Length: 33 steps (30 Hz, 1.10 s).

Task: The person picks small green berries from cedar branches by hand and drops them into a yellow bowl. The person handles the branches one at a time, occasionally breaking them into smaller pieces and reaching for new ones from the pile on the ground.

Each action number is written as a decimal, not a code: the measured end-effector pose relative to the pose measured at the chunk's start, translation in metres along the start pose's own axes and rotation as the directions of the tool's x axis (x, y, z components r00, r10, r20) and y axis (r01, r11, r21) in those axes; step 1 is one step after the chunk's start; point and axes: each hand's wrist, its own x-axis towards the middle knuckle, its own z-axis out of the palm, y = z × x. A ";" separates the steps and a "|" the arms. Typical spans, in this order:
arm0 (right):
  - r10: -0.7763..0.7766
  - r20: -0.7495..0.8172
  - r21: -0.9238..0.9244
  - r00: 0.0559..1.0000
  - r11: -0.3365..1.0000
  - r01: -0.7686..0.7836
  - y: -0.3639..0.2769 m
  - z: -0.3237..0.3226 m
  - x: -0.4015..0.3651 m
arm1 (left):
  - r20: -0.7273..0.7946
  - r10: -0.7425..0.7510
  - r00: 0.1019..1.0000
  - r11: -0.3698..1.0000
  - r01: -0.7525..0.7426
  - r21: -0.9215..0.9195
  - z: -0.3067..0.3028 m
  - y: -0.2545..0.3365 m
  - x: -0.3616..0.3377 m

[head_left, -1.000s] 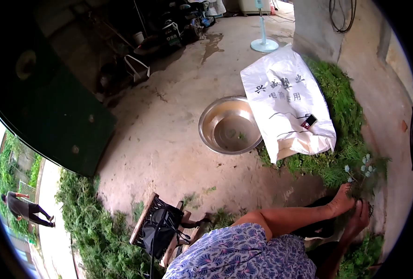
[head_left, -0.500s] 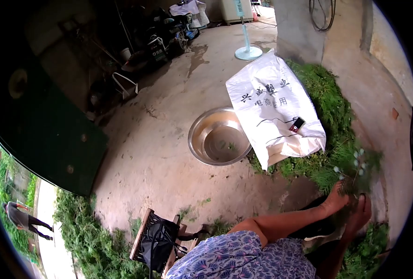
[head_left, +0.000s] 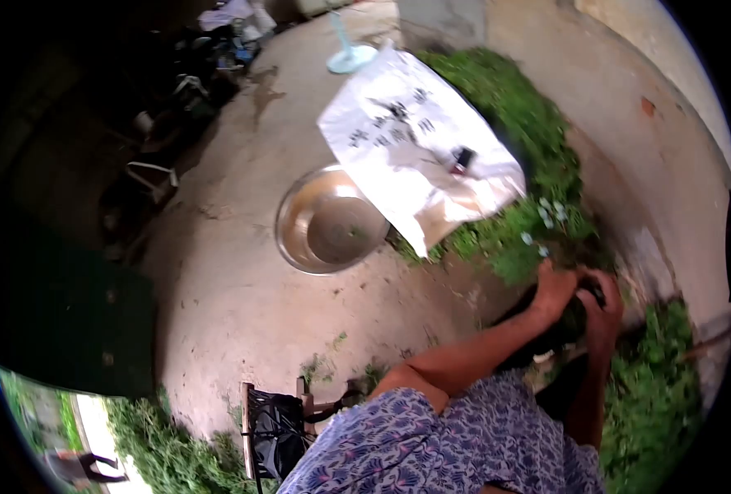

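My left hand [head_left: 554, 290] is closed around the lower end of a green leafy branch [head_left: 556, 235] with several pale blue-green cones on it. Close beside it, my right hand [head_left: 604, 309] has its fingers bent together at the stem end; what is between them is hidden and blurred. Behind the branch lies a heap of cut greenery [head_left: 538, 123], partly under a white woven sack [head_left: 415, 148] printed with dark characters. A small black and red device [head_left: 462, 161] rests on the sack. Left of the sack, a metal basin [head_left: 295, 235] holds a few green bits.
A small wooden-framed seat with a black bag [head_left: 276, 432] stands by my left side. More greenery lies at lower left [head_left: 168, 440] and right [head_left: 653, 395]. A fan base [head_left: 351, 59] is at the back, and a person [head_left: 81, 468] is outside.
The view has turned, so the basin and sack appear further left and higher. Both hands remain together at the branch; the right hand's fingers are more bent.
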 end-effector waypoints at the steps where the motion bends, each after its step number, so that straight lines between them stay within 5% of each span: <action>1: -0.031 -0.011 -0.055 0.999 0.998 0.030 0.000 0.000 -0.004 | 0.149 -0.011 0.989 0.997 -0.001 0.082 -0.016 0.006 0.004; 2: -0.039 -0.025 -0.081 0.999 0.996 0.037 -0.001 -0.001 -0.010 | 0.171 -0.016 0.985 0.999 0.008 0.048 -0.003 0.009 0.002; 3: -0.059 -0.043 -0.093 0.997 0.994 0.055 0.000 -0.001 -0.013 | 0.241 -0.148 0.959 0.942 0.211 -0.262 0.008 0.005 0.002; 5: -0.106 -0.024 -0.150 0.994 0.984 0.101 0.006 -0.003 -0.017 | 0.349 -0.248 0.904 0.758 0.405 -0.511 0.027 -0.004 -0.004; 8: -0.169 0.024 -0.275 0.985 0.946 0.169 0.008 -0.010 -0.020 | 0.252 -0.384 0.888 0.367 0.397 -0.841 0.035 0.009 -0.010; 10: -0.169 -0.002 -0.260 0.986 0.952 0.162 0.003 -0.009 -0.025 | 0.632 -0.447 0.633 0.008 0.709 -0.705 -0.013 0.028 0.005; 13: -0.215 -0.019 -0.241 0.976 0.949 0.204 0.000 -0.004 -0.031 | 0.664 -0.456 0.592 -0.196 0.662 -0.724 -0.009 0.032 0.005; 20: -0.242 0.111 -0.278 0.964 0.923 0.264 -0.002 -0.006 -0.037 | 0.623 -0.462 0.632 -0.181 0.620 -0.763 -0.011 0.033 0.001; 23: -0.231 0.089 -0.252 0.969 0.936 0.246 0.000 -0.006 -0.041 | 0.645 -0.450 0.618 -0.229 0.618 -0.752 -0.006 0.035 -0.002; 25: -0.252 0.061 -0.228 0.966 0.939 0.259 0.006 -0.008 -0.041 | 0.573 -0.455 0.682 -0.102 0.599 -0.794 -0.005 0.033 -0.002; 27: -0.139 0.013 -0.210 0.990 0.968 0.139 0.011 -0.013 -0.043 | 0.591 -0.457 0.665 -0.151 0.597 -0.788 0.004 0.024 -0.006; 28: -0.185 -0.009 -0.229 0.983 0.957 0.178 0.011 -0.015 -0.040 | 0.384 -0.345 0.857 0.312 0.490 -0.814 0.001 0.017 -0.004; 29: -0.174 -0.016 -0.237 0.985 0.957 0.166 0.009 -0.016 -0.041 | 0.481 -0.336 0.809 0.193 0.559 -0.806 0.000 0.017 -0.005; 31: 0.156 -0.121 0.079 0.980 0.986 -0.147 0.007 -0.017 -0.044 | 0.584 -0.318 0.747 0.070 0.633 -0.771 -0.009 0.022 -0.003; 33: 0.191 -0.148 0.089 0.970 0.980 -0.179 0.008 -0.018 -0.043 | 0.635 -0.404 0.658 -0.216 0.606 -0.765 -0.013 0.025 0.000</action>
